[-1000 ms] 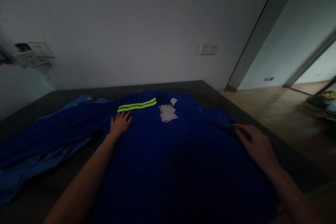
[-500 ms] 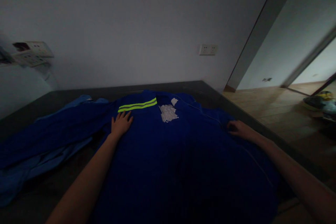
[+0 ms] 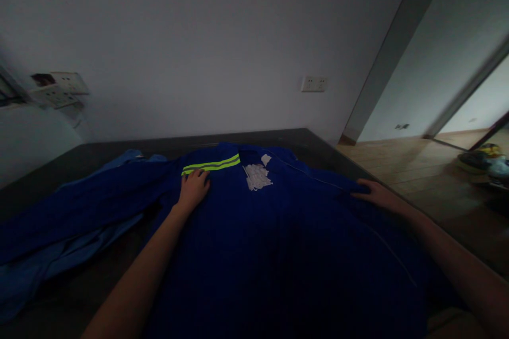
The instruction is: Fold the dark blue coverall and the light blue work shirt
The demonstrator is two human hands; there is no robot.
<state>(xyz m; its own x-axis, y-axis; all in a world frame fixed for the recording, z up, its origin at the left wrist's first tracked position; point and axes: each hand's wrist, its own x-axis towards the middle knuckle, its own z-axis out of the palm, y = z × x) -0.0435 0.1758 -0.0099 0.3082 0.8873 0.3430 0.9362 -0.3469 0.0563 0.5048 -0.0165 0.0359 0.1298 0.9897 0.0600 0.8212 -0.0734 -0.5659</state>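
Observation:
A dark blue work jacket [image 3: 270, 238] lies spread on a dark table [image 3: 99, 151]. It has two neon yellow-green stripes [image 3: 211, 164] and a white patch [image 3: 257, 176] near its far end. My left hand [image 3: 193, 189] lies flat on the cloth just below the stripes, fingers stretched out. My right hand [image 3: 376, 194] rests flat on the jacket's right edge, near the table's right side, fingers extended. One sleeve [image 3: 75, 212] trails off to the left across the table.
A white wall stands behind the table, with a socket [image 3: 314, 83] on it. Switch boxes [image 3: 59, 90] sit at the far left. To the right are a wooden floor [image 3: 429, 169], a doorway and some coloured things [image 3: 483, 159] on the floor.
My right hand has slid from the near right of the jacket outward and farther along its right edge. My left hand has crept slightly closer to the stripes. The view tilted down a little.

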